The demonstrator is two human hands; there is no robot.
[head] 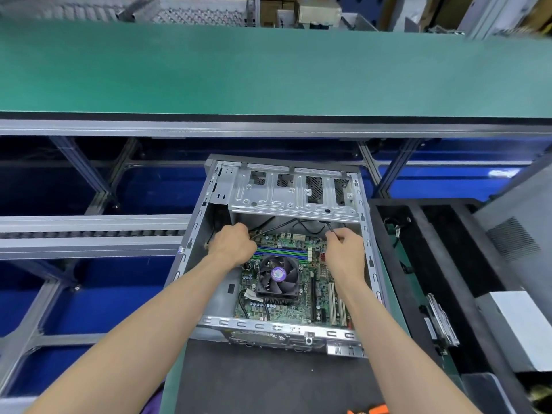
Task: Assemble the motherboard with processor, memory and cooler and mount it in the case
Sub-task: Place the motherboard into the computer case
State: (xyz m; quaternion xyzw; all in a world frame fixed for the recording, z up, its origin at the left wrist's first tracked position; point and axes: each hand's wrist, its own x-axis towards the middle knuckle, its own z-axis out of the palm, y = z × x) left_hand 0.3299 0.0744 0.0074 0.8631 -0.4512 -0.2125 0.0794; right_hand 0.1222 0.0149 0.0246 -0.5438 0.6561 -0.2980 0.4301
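Observation:
An open grey computer case [197,222] lies on its side in front of me. Inside it sits the green motherboard [301,306] with a black cooler fan [279,276] and blue and green memory slots [280,252]. My left hand [231,245] is curled over the board's far left corner, at a black cable; what it grips is hidden. My right hand [343,249] pinches a thin black cable [330,227] above the board's far right corner. Black cables [286,224] run under the drive cage [286,192].
A long green conveyor belt [268,70] crosses the far side, with a roller rail [89,231] to the left. Black foam trays [424,264] holding parts stand on the right beside a grey case panel [516,234]. An orange-handled tool [370,410] lies at the bottom edge.

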